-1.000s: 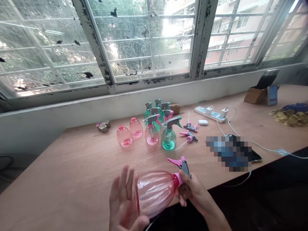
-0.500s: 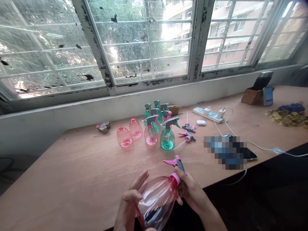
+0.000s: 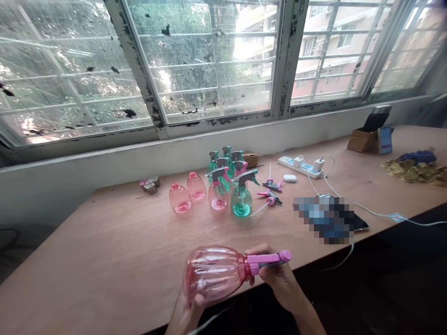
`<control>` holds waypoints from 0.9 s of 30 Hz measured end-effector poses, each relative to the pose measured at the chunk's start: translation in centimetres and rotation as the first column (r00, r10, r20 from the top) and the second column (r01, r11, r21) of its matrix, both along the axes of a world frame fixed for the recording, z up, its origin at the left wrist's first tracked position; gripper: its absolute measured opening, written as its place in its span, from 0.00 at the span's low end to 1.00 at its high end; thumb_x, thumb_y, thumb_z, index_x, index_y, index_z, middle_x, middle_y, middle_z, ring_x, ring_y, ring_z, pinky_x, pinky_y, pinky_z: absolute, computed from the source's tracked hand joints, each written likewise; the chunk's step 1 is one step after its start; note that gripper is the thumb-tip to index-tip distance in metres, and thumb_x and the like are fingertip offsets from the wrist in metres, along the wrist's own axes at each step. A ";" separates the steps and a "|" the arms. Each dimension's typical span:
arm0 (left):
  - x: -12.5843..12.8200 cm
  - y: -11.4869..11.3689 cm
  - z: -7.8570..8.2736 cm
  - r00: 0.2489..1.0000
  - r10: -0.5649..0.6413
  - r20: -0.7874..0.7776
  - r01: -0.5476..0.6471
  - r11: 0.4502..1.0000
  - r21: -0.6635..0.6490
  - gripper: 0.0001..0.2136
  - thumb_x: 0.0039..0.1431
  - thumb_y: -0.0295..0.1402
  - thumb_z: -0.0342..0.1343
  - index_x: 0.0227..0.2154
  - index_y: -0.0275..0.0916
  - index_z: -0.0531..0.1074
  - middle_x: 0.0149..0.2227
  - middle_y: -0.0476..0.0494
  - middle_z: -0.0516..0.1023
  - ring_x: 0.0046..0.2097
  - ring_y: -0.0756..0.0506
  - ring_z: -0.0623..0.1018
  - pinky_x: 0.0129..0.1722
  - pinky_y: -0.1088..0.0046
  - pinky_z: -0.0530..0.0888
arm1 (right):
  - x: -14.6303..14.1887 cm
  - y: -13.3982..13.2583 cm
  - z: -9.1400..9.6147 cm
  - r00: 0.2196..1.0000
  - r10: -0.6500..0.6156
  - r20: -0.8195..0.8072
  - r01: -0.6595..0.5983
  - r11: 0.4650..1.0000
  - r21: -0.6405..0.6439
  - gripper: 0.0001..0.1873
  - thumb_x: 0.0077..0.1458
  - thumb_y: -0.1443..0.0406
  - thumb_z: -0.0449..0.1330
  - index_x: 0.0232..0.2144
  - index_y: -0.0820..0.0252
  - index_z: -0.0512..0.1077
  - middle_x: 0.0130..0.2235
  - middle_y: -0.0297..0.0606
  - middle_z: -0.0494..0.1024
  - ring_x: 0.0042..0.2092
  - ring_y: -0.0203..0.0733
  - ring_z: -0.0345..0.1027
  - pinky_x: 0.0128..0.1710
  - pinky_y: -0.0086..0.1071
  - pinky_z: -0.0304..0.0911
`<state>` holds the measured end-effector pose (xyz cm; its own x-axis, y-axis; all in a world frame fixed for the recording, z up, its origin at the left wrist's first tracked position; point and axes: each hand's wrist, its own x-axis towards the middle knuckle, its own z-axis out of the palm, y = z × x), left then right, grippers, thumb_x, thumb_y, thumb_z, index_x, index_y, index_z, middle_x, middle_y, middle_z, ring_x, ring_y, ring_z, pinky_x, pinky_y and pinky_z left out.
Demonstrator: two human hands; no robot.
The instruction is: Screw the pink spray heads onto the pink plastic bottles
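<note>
A clear pink spray bottle (image 3: pixel 214 272) lies sideways between my hands above the table's front edge, its pink and grey trigger head (image 3: pixel 268 260) pointing right. My left hand (image 3: pixel 190 309) is wrapped round the bottle's base from below, the thumb on its side; the other fingers are mostly hidden. My right hand (image 3: pixel 274 277) grips the trigger head and collar at the neck. Beyond them stand two open pink bottles (image 3: pixel 180 199) and a group of green and pink spray bottles (image 3: pixel 241 202) with heads on. Two loose pink and grey spray heads (image 3: pixel 270 197) lie to their right.
Small square containers (image 3: pixel 149 185) sit at the back left of the wooden table (image 3: pixel 115 246). A white power strip (image 3: pixel 301 166) with cables, a white case (image 3: pixel 289 178), a blurred dark device (image 3: pixel 359 221) and a cardboard box (image 3: pixel 361 140) stand or lie rightward. Windows line the wall behind.
The bottle has turned from tilted to nearly level and rolled, so its trigger head now points right. My left hand has closed round the base; my right hand has shifted on the head.
</note>
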<state>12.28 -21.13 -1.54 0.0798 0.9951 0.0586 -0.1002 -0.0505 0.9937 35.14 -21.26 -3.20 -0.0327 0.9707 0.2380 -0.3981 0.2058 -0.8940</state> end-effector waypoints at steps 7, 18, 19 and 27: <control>0.6 -0.2 0.7 0.939 0.086 -0.333 0.024 0.950 0.313 0.32 0.60 0.46 0.70 0.65 0.56 0.67 0.67 0.46 0.68 0.67 0.36 0.70 0.72 0.53 0.63 | -0.4 1.7 -0.3 0.985 -0.075 -0.156 0.010 0.924 -0.382 0.36 0.56 0.37 0.66 0.16 0.58 0.66 0.12 0.24 0.57 0.14 0.28 0.52 0.18 0.27 0.49; 1.7 0.8 0.6 0.986 0.124 0.110 -0.116 0.991 -0.070 0.52 0.54 0.73 0.56 0.72 0.45 0.53 0.67 0.30 0.67 0.60 0.31 0.77 0.45 0.61 0.84 | 0.8 -0.7 0.9 0.996 0.090 -0.005 -0.090 0.986 -0.140 0.22 0.50 0.49 0.77 0.36 0.61 0.83 0.24 0.35 0.80 0.26 0.38 0.71 0.30 0.32 0.67; 1.6 0.9 0.7 0.981 0.150 0.123 -0.134 0.983 -0.127 0.46 0.56 0.69 0.60 0.68 0.43 0.60 0.64 0.32 0.71 0.58 0.33 0.78 0.44 0.65 0.84 | 0.6 -0.8 0.9 0.993 0.118 0.009 -0.115 0.983 -0.142 0.22 0.50 0.50 0.77 0.36 0.61 0.83 0.25 0.35 0.80 0.26 0.38 0.72 0.30 0.32 0.66; 3.9 0.2 -0.4 0.928 0.353 0.116 -0.370 0.841 0.395 0.23 0.61 0.53 0.67 0.52 0.46 0.73 0.58 0.41 0.73 0.56 0.39 0.78 0.54 0.65 0.80 | -1.0 0.3 0.3 0.996 0.035 -0.078 -0.050 0.978 -0.200 0.32 0.62 0.42 0.64 0.19 0.60 0.72 0.12 0.29 0.65 0.15 0.32 0.60 0.24 0.31 0.60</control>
<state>16.22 -20.95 -1.90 -0.2911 0.8412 0.4556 -0.0324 -0.4846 0.8741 34.16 -21.00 -2.87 -0.0651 0.9971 0.0405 -0.4690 0.0053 -0.8832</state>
